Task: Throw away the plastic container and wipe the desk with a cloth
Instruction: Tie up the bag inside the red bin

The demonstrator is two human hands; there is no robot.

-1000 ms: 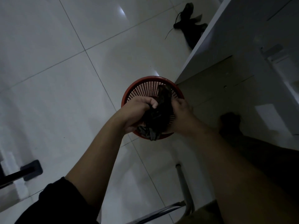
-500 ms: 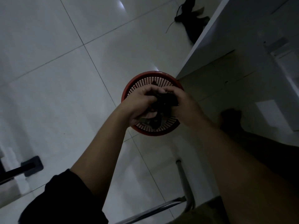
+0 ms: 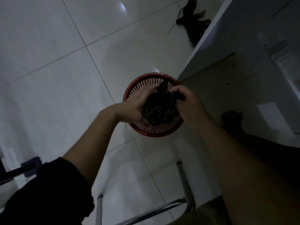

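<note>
now both my hands hold a dark cloth over the red basket.
my left hand curls its fingers round the left and under side of the cloth, cupping it, while my right hand pinches its upper right corner between thumb and fingers. the cloth sits crumpled between the two hands, in front of the red mesh basket, which stands on the white tiled floor just beside the corner of the white desk. whether the cloth touches the basket i cannot tell in this dim light. a metal chair frame shows below my arms, and a dark heap lies on the floor further along the desk.
</note>
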